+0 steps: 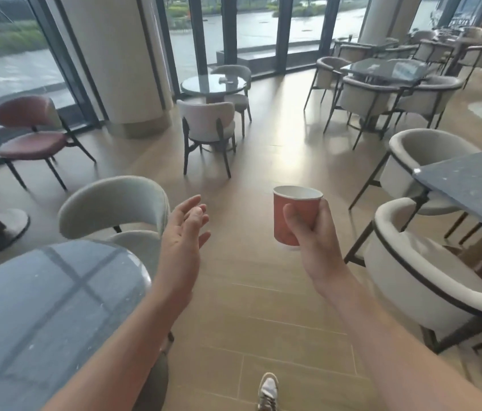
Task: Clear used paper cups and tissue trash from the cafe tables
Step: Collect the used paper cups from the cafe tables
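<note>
Gripping the red paper cup around its lower half, the right hand held it upright in the air, well to the right of the near round table and over the wooden floor. The thumb lay across the cup's front wall and the fingers curled round behind, leaving the white rim clear above the grip. The left hand hovered just past the table's right edge, its fingers spread and loose, holding nothing.

A cup like this was probably very light and thin-walled. It would be stiff enough at the rolled rim and the base, but easy to dent or crush at mid-wall under a hard squeeze. Its coated paper likely gave a fair grip to dry fingers. Whether any drink was left inside could not be told, since the view showed only the pale inner wall near the rim, so keeping it level seemed wise. A light wrap near the base, as here, or a pinch at the rim looked like the safest hold.

Far beyond the near round table, by the windows, a smaller round table carried a few pale scraps, too small to identify, possibly tissue.
</note>
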